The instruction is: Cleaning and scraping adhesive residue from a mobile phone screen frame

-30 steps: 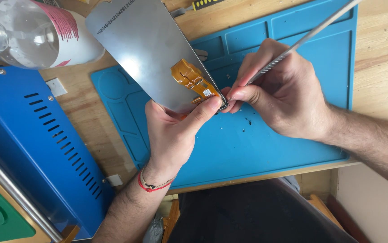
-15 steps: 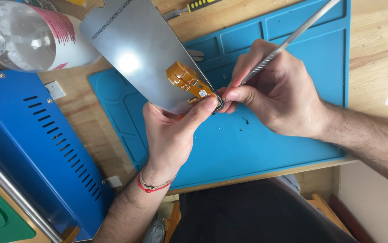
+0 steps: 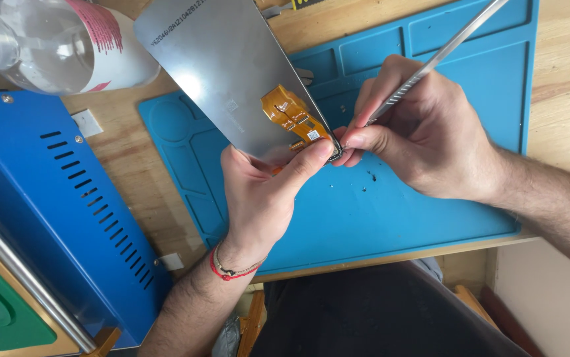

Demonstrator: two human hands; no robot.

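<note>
Shift since a moment ago: the grey metal panel has tipped a touch, its far end swinging toward the surface's far-left corner and the glare sliding along it; both hands have barely moved at the near corner.
What that means: the work stays pinned on that one corner of the panel, a slow pry rather than a sweep.
Left hand: closed on the panel's near corner, thumb on top and fingers beneath, lifting it clear above the blue work mat; a red string bracelet sits at the wrist.
Right hand: pinched shut around a thin metal pry tool, its tip right at the panel corner beside the left thumb; the tip itself is hidden between the fingers.
Orange flex cable: folded flat on the panel's back, just above the corner being worked.
Containers: a clear plastic bottle with a pink-and-white label lies on its side at the far-left corner of the wooden surface; looks like clear liquid inside, level hard to judge.
Mat trays: moulded recesses along the mat's far edge, nothing visible in them.
Left edge: a blue vented machine housing.
</note>
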